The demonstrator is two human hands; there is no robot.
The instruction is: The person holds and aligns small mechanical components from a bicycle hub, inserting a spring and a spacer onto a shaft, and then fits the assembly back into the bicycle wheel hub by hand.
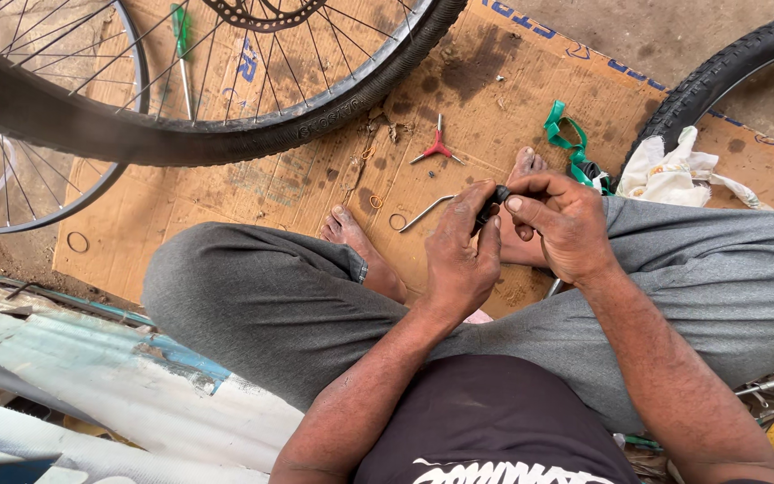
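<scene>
While the person sits cross-legged on a stained sheet of cardboard [253, 193], both hands meet above the lap around a small black part [492, 204]. The left hand [459, 255] curls under and around it, thumb and fingers closed on its lower end, so most of the part is hidden. The right hand [562, 224] pinches its upper end between thumb and forefinger; only that dark tip shows between the two hands. Beyond the hands, near the middle of the cardboard, lies a red three-armed wrench [438, 148], and just this side of it a bent metal rod [425, 213]. A green strap [568, 143] lies toward the cardboard's right edge, beside a white rag [674, 170]. A bicycle wheel [315, 99] rests across the cardboard's far left part, a green-handled screwdriver [181, 45] showing through its spokes.
</scene>
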